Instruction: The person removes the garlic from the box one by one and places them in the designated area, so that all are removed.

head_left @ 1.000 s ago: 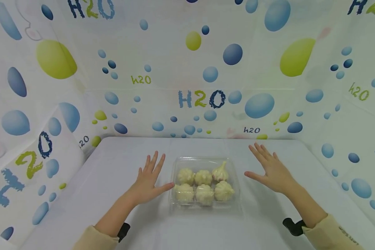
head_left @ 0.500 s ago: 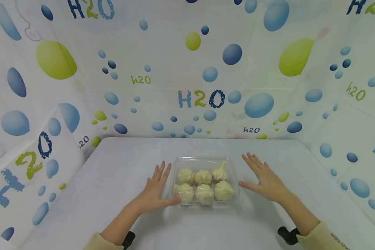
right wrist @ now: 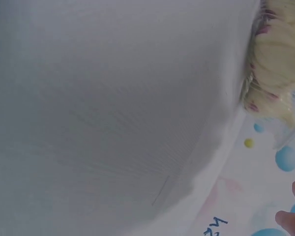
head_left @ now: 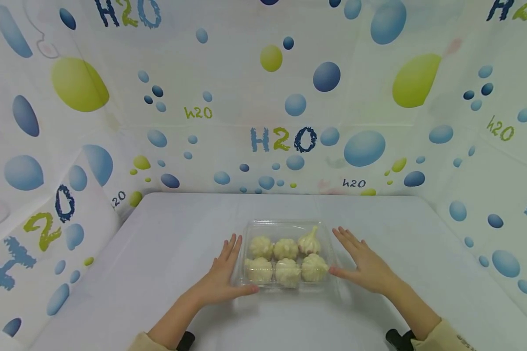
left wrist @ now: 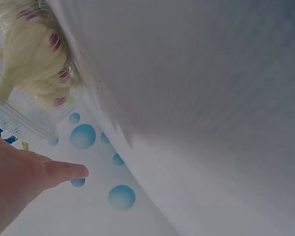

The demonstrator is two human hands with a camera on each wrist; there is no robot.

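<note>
Several pale garlic bulbs (head_left: 287, 273) sit in two rows inside a lidded clear plastic box (head_left: 285, 225) at the middle of the table. My left hand (head_left: 221, 280) is at the box's left side, fingers extended and thumb stretched along the near left corner. On the opposite side is my right hand (head_left: 369, 268), fingers spread, its thumb tip right at the box's right edge. In the left wrist view, purple-streaked garlic (left wrist: 34, 59) shows through the plastic above the left hand (left wrist: 19, 177). The right wrist view shows garlic (right wrist: 278, 59) and only fingertips (right wrist: 291, 221) of the right hand.
A white cloth covers the table (head_left: 167, 234). Behind it and at both sides hangs a white sheet (head_left: 228, 63) printed with blue and green drops and H2O lettering. Black wrist mounts (head_left: 399, 340) show below the forearms.
Both hands have come lower and inward toward the box, the left from the left and the right from the right. The box and garlic have stayed in place.
</note>
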